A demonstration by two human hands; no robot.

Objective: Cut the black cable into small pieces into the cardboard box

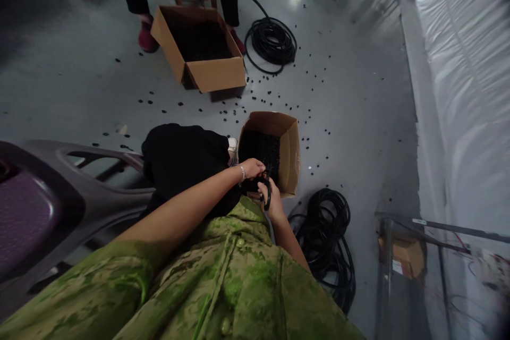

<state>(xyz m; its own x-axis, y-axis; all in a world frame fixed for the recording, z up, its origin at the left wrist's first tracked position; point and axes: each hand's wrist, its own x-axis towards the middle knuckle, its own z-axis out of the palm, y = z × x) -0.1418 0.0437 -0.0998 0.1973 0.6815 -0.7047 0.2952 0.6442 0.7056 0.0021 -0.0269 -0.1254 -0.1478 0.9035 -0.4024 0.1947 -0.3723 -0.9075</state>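
My left hand (254, 168), with a bracelet at the wrist, is closed over the near part of a cardboard box (290, 162). Its fingertips pinch something dark and small that I cannot make out. Just below and right of it, my right hand (271, 196) is wrapped round the black handles of a scissor-like cutting tool (268, 195). The tool's upper end meets the left fingertips. Many small black pieces (269, 151) lie inside the box under my hands.
Coiled black hose (324, 228) lies right of my knees, another coil (273, 42) farther off. A seated person works over a second cardboard box (217, 75). Black bits dot the floor. A purple-grey chair (99, 170) stands left, a metal frame (442, 226) right.
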